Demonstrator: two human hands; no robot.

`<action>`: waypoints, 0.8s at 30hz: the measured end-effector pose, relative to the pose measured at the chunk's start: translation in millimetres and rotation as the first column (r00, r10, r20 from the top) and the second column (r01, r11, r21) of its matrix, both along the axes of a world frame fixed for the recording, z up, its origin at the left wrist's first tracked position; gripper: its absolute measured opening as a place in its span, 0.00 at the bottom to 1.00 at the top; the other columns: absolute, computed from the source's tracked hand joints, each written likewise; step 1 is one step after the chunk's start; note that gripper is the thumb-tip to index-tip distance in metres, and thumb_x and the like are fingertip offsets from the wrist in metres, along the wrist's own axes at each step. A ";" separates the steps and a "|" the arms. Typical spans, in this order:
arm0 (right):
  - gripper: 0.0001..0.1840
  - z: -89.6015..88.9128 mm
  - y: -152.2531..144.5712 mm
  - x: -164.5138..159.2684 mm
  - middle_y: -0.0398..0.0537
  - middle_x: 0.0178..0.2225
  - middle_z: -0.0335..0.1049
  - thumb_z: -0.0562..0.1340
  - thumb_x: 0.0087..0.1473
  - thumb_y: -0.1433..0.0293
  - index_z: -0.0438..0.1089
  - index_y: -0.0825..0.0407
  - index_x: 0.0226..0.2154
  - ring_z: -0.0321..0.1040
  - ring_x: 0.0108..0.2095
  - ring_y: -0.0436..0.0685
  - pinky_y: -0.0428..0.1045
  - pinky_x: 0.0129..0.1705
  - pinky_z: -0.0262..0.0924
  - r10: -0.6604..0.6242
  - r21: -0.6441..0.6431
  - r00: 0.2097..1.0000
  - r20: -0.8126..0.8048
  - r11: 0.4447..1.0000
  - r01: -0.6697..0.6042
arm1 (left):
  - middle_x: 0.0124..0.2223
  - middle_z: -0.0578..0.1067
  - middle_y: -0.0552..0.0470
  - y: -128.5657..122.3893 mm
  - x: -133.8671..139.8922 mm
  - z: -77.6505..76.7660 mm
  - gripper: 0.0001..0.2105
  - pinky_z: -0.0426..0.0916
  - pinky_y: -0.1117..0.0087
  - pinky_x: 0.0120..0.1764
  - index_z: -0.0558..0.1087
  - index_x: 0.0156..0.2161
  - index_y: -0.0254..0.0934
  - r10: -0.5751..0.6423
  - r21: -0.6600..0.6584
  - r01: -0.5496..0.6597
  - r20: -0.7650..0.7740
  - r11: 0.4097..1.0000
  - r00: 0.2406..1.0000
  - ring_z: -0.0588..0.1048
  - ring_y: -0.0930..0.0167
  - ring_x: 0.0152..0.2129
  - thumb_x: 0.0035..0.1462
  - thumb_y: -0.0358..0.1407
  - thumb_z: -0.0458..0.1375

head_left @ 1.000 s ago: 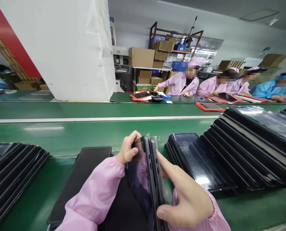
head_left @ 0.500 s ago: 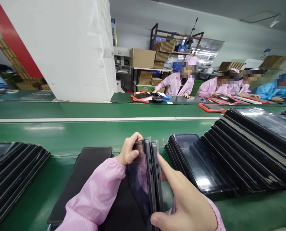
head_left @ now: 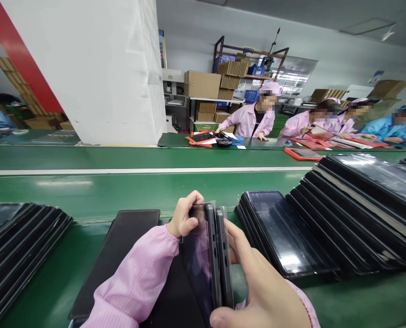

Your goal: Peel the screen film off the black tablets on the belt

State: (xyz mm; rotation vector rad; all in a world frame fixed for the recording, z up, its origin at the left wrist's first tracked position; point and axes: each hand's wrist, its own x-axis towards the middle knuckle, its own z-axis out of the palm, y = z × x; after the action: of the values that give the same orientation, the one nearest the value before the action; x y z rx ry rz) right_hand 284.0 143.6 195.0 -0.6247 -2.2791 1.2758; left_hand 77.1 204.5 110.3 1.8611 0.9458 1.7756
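Two black tablets (head_left: 198,255) stand on edge, back to back or nearly so, with thin clear film sticking out past their top edges. My left hand (head_left: 186,215) grips the far upper corner, thumb on the glossy screen. Along the near right side, my right hand (head_left: 261,282) is closed on the pair, thumb at the bottom edge and fingers behind. Ports show on the narrow sides facing me. Below and left of them lies a flat black case (head_left: 121,250), partly covered by my left sleeve; another dark surface sits under the tablets.
Stacked tablets in black cases (head_left: 281,232) lean at my right, with a taller stack (head_left: 353,214) beyond. Another stack (head_left: 22,246) lies at far left. Across the green conveyor (head_left: 121,193), co-workers (head_left: 254,120) in pink and blue sit at a bench. A white pillar (head_left: 117,73) rises behind.
Both hands keep their hold on the two tablets, nearly unmoved; the right fingers shift slightly. Across the belt, one co-worker has raised a flat panel, and another's head has turned.
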 end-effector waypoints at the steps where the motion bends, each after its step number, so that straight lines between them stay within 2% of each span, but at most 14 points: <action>1: 0.59 -0.1 0.4 0.5 0.45 0.33 0.75 0.71 0.44 0.63 0.38 0.54 0.68 0.75 0.32 0.62 0.55 0.40 0.70 0.012 0.003 1.000 0.004 1.000 -0.012 | 0.21 0.60 0.58 -0.7 0.5 0.0 0.32 0.53 0.70 0.22 0.57 0.29 0.40 -0.002 -0.004 0.002 0.008 1.000 1.000 0.57 0.74 0.17 0.47 0.72 0.46; 4: 0.62 1.0 2.3 1.6 0.46 0.35 0.75 0.72 0.43 0.59 0.36 0.51 0.69 0.74 0.33 0.62 0.52 0.33 0.69 0.032 0.046 0.999 0.011 0.998 -0.033 | 0.21 0.62 0.57 -2.3 1.9 -0.5 0.32 0.55 0.69 0.22 0.59 0.29 0.40 -0.012 0.003 0.012 0.031 1.000 0.999 0.59 0.73 0.17 0.47 0.71 0.48; 8: 0.60 4.2 4.6 1.6 0.44 0.36 0.73 0.71 0.42 0.63 0.39 0.50 0.69 0.73 0.32 0.60 0.51 0.32 0.67 0.034 0.054 0.999 0.022 0.998 -0.035 | 0.21 0.64 0.56 -0.9 3.4 -2.1 0.32 0.57 0.68 0.23 0.62 0.31 0.39 -0.009 0.019 0.008 0.045 1.000 0.999 0.62 0.72 0.18 0.47 0.71 0.49; 12: 0.58 6.8 5.5 -0.7 0.39 0.29 0.69 0.66 0.41 0.70 0.37 0.51 0.69 0.67 0.25 0.55 0.47 0.25 0.60 0.002 0.066 0.999 0.038 0.998 -0.005 | 0.22 0.63 0.57 3.7 4.9 -3.0 0.31 0.55 0.69 0.24 0.63 0.32 0.39 0.007 0.048 -0.007 0.016 0.999 1.000 0.60 0.73 0.18 0.51 0.68 0.47; 15: 0.56 7.7 5.4 -1.3 0.37 0.25 0.66 0.62 0.41 0.71 0.37 0.52 0.69 0.62 0.21 0.53 0.47 0.22 0.56 -0.015 0.089 0.999 0.041 0.996 0.012 | 0.21 0.61 0.59 5.5 6.4 -2.7 0.29 0.53 0.70 0.23 0.62 0.32 0.39 0.014 0.054 -0.015 0.021 0.998 1.000 0.58 0.74 0.17 0.51 0.67 0.48; 19: 0.55 7.9 6.7 0.8 0.36 0.25 0.66 0.61 0.42 0.71 0.37 0.53 0.69 0.62 0.21 0.53 0.47 0.22 0.55 0.016 0.081 0.999 0.043 0.997 -0.020 | 0.21 0.60 0.60 4.1 6.0 -1.9 0.29 0.51 0.70 0.23 0.62 0.32 0.39 0.002 0.053 -0.005 0.049 0.999 0.999 0.56 0.75 0.17 0.51 0.67 0.50; 24: 0.56 5.4 13.2 6.4 0.38 0.29 0.68 0.66 0.45 0.69 0.36 0.52 0.69 0.68 0.26 0.55 0.47 0.27 0.62 0.076 0.035 0.997 0.012 0.996 -0.076 | 0.20 0.61 0.58 2.8 1.8 1.1 0.31 0.52 0.70 0.23 0.62 0.29 0.38 0.017 0.023 -0.017 0.003 1.000 1.000 0.58 0.74 0.17 0.49 0.69 0.49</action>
State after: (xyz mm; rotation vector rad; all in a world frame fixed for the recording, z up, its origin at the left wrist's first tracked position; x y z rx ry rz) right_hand 290.5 156.8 200.5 -0.5383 -2.3487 1.2673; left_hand 79.0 207.4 111.4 1.8694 0.9471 1.8062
